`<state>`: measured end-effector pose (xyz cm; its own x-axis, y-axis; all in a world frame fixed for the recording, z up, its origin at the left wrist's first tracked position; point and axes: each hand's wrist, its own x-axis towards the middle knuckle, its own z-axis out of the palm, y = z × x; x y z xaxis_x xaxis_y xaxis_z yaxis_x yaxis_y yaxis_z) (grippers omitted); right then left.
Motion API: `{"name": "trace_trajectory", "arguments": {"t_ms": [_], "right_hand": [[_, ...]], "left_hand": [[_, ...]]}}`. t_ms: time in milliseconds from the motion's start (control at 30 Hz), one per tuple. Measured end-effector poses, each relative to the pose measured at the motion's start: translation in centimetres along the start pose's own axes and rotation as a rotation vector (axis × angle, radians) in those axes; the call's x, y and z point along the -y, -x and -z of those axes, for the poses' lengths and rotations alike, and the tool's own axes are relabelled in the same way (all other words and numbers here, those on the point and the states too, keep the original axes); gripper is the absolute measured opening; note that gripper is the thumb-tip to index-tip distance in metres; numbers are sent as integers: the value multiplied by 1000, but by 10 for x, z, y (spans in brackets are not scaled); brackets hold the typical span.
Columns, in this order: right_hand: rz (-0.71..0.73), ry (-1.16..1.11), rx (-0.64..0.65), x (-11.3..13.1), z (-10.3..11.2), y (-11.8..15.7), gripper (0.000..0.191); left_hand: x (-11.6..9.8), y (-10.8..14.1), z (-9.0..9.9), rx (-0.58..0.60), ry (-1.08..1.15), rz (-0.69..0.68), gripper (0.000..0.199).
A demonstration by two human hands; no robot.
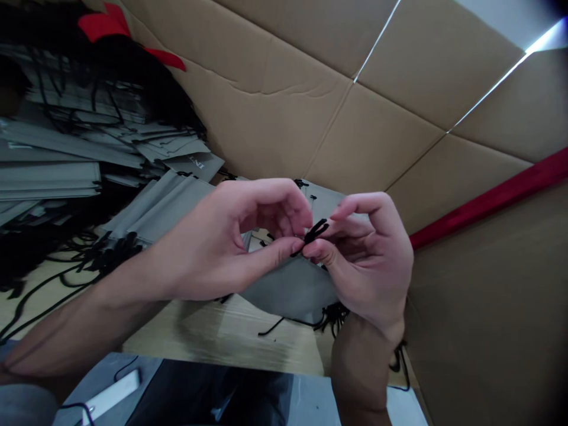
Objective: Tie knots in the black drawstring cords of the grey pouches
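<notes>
A short black cord (316,231), looped at its upper end, is pinched between my two hands above the table. My left hand (257,236) has thumb and fingertips closed on the cord's lower left side. From the right, my right hand (373,254) grips the same cord between thumb and fingers, its index finger curled above. Just beneath the hands lies a grey sheet-like piece (293,290), its kind partly hidden, with black cord ends (335,313) bunched at its right edge.
Stacks of flat grey pieces (48,177) with black cords fill the left side. Above them sit a dark heap of cords (146,77) and a red strip (104,23). Cardboard walls (275,89) rise behind and to the right, with a dark red band (492,195). A white bar (113,393) lies below.
</notes>
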<state>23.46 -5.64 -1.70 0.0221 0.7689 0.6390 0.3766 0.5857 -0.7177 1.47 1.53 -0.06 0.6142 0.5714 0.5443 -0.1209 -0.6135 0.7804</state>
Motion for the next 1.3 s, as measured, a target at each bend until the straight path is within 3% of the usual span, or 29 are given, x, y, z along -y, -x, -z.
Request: {"name": "trace_trajectory", "arguments": {"t_ms": [100, 233, 333, 500, 667, 767, 867, 933, 1033, 1067, 1167, 1300], "right_hand": [[42, 64, -6, 3, 0, 1, 34], [54, 156, 19, 8, 6, 2, 14], [60, 205, 21, 9, 9, 3, 11], [141, 175, 18, 8, 0, 4, 13], [50, 220, 30, 3, -13, 2, 16], [4, 307, 137, 3, -9, 1, 13], [-144, 443, 294, 6, -3, -1, 8], [-236, 631, 551, 5, -6, -2, 22], [-335, 899, 1058, -11, -27, -7, 45], [-361, 925, 1132, -20, -38, -8, 49], [-342, 899, 1188, -56, -73, -6, 59], [-274, 775, 1152, -103, -111, 13, 53]], "left_hand": [[-2, 1, -3, -22, 22, -18, 12], [-3, 3, -5, -145, 33, 28, 21], [-2, 4, -6, -162, 83, 57, 29], [-2, 3, -10, -142, 76, 28, 18], [6, -2, -16, -190, 20, 43, 10], [14, -7, -16, -196, -82, 74, 5], [17, -9, -12, -185, -156, 98, 5], [18, -10, -9, -210, -199, 84, 7], [18, -11, -5, -262, -237, 71, 7], [18, -11, -5, -261, -242, 73, 7], [18, -10, -4, -245, -248, 73, 8], [18, -9, -3, -265, -242, 68, 7]]}}
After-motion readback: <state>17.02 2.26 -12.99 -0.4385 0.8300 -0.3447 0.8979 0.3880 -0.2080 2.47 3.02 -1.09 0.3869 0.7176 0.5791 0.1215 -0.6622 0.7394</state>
